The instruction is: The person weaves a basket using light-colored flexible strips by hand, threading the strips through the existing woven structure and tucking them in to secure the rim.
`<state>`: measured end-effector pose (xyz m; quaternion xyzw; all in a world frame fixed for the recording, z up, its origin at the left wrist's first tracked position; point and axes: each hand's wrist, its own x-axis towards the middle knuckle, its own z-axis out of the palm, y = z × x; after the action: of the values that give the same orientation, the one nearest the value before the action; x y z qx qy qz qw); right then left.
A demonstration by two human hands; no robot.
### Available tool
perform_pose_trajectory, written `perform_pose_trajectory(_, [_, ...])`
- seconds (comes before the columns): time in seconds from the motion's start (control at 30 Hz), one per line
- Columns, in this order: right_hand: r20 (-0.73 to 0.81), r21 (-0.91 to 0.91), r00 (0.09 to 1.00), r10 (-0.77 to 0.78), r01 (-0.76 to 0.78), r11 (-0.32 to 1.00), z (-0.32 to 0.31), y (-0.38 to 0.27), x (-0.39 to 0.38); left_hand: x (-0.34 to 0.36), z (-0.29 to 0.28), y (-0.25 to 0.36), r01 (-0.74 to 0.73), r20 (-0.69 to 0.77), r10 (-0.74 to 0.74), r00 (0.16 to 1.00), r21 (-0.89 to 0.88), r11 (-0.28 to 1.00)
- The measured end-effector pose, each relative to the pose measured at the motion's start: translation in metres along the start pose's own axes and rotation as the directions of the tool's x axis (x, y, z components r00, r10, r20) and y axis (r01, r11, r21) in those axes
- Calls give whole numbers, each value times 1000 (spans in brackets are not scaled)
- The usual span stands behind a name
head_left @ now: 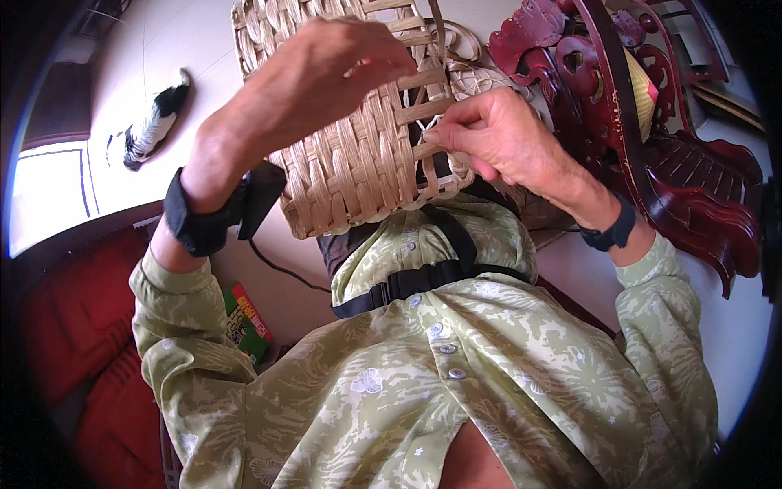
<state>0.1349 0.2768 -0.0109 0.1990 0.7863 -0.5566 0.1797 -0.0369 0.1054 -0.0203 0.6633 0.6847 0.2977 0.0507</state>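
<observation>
A tan basket [354,163] woven from flat, fibrous strips stands at my lap, its right part an open lattice with dark gaps. My left hand [346,53] arches above the basket's upper part with its fingers curled toward the right. The fingertips are mostly hidden, and I cannot make out what they hold. At the basket's right side, the thumb and forefinger of my right hand [501,134] are pinched together on a strip at the lattice edge. A small white bit shows beside those fingertips.
Loose coils of strip [468,77] lie beyond the basket's right side. A dark red carved wooden chair [627,122] stands close on the right. To the left, a black-and-white cat [151,126] is on the pale floor. A red-and-green package [246,322] lies beside my left sleeve.
</observation>
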Motion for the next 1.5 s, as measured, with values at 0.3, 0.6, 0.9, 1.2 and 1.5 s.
perform_pose_trajectory(0.3, [-60, -43, 998, -9, 6, 999, 2, 2, 4, 5, 20, -1, 92, 17, -96, 995, 158, 983])
perform_pose_trajectory(0.6, [182, 597, 983, 37, -140, 790, -9, 3, 25, 2, 18, -10, 394, 161, -373, 914, -131, 910])
perform_pose_trajectory(0.9, [166, -318, 869, -466, 495, 809, -14, -28, -3, -4, 25, 20, 472, 54, -479, 876, -295, 831])
perform_pose_trajectory(1.2, [315, -114, 873, -372, 423, 899, -27, -36, -15, -8, 22, 37, 314, 15, -317, 948, -204, 927])
perform_pose_trajectory(1.5, [258, -639, 857, -446, 498, 586, -38, -55, -29, -14, 29, 45, 186, 82, -172, 982, -223, 957])
